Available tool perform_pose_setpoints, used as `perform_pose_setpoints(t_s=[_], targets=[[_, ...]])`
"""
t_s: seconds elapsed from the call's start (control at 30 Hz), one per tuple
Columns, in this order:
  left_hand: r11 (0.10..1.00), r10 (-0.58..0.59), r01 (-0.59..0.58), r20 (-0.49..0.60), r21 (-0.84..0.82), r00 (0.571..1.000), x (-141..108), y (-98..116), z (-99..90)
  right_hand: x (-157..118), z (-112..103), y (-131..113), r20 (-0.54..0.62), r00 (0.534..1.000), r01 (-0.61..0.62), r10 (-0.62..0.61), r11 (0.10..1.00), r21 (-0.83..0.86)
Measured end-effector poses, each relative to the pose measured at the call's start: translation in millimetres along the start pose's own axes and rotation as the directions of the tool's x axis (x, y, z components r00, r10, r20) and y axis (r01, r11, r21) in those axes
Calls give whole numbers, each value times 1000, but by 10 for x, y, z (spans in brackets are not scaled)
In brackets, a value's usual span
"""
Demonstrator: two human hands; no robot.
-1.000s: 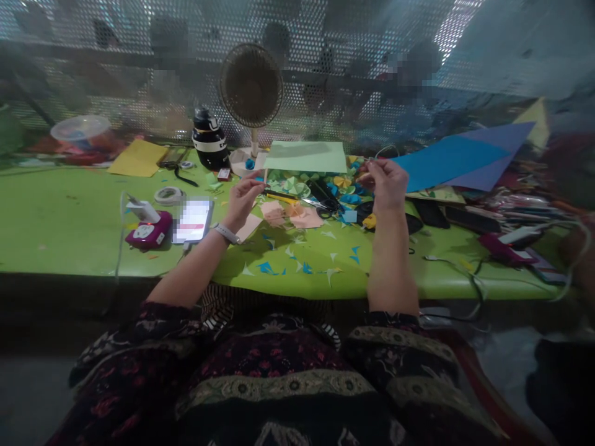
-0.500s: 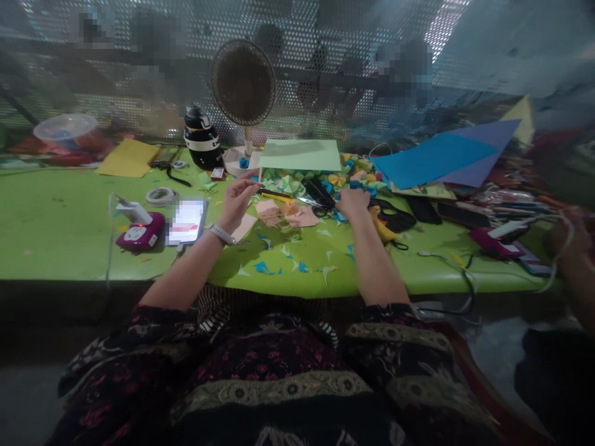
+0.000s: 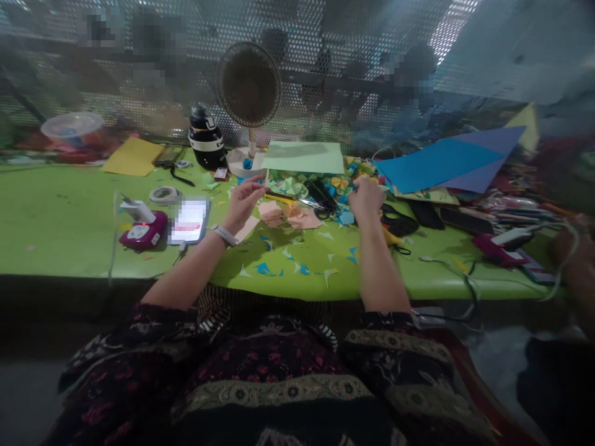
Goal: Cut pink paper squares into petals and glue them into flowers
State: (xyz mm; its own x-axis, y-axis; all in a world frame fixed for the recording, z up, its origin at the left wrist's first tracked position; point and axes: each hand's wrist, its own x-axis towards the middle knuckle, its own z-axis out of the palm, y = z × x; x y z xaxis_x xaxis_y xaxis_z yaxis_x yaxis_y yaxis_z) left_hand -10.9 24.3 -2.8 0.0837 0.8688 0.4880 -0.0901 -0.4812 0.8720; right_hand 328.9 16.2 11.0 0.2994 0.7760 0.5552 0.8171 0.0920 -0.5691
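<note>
Peach paper (image 3: 305, 218), lime-green table (image 3: 69, 241), dark floral sleeves (image 3: 125, 344)

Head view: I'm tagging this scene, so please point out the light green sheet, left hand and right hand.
Light green sheet (image 3: 304, 158), head view: middle of its face.
Left hand (image 3: 240, 203), head view: middle of the hand.
Right hand (image 3: 367, 198), head view: back of the hand.

Dim, hazy light is filling the scene; brighter specks are glinting through the mesh wall (image 3: 453, 31), the phone (image 3: 189, 221) is glowing, the bench (image 3: 69, 226) is shining faintly, and side edges are looking blurred.
</note>
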Motion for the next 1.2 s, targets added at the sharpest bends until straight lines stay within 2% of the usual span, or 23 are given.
perform_pose_setpoints(t_s=[0.07, 0.1, 0.17, 0.27, 0.4, 0.47, 0.57, 0.97, 1.2], targets=[[1000, -10, 10, 26, -14, 1000, -6, -12, 14, -10, -21, -114, -86, 996, -11, 13, 1000, 17], [1000, -14, 15, 43, -20, 999, -11, -16, 20, -35, -12, -210, -80, 997, 10, -5, 998, 61], [999, -25, 26, 74, -24, 997, -22, -17, 28, -133, 39, -456, 11, 995, 91, -96, 967, 238], [999, -34, 35, 101, -11, 994, -43, -5, 31, -377, 143, -843, 196, 944, 165, -264, 897, 411], [1000, -16, 13, 143, 23, 990, -66, 28, 35, -655, 229, -1129, 301, 852, 316, -427, 881, 353], [1000, -13, 8, 165, 28, 986, -71, 46, 39, -708, 249, -1155, 327, 824, 382, -463, 880, 283], [1000, -3, -2, 181, 29, 983, -71, 64, 40, -709, 271, -1129, 340, 808, 431, -481, 876, 215], [999, 9, -16, 177, 40, 984, -60, 35, 14, -689, 305, -1075, 357, 790, 477, -498, 866, 151], [998, 18, -30, 194, 56, 981, -59, 14, 3, -689, 337, -1037, 338, 802, 487, -492, 867, 106]])
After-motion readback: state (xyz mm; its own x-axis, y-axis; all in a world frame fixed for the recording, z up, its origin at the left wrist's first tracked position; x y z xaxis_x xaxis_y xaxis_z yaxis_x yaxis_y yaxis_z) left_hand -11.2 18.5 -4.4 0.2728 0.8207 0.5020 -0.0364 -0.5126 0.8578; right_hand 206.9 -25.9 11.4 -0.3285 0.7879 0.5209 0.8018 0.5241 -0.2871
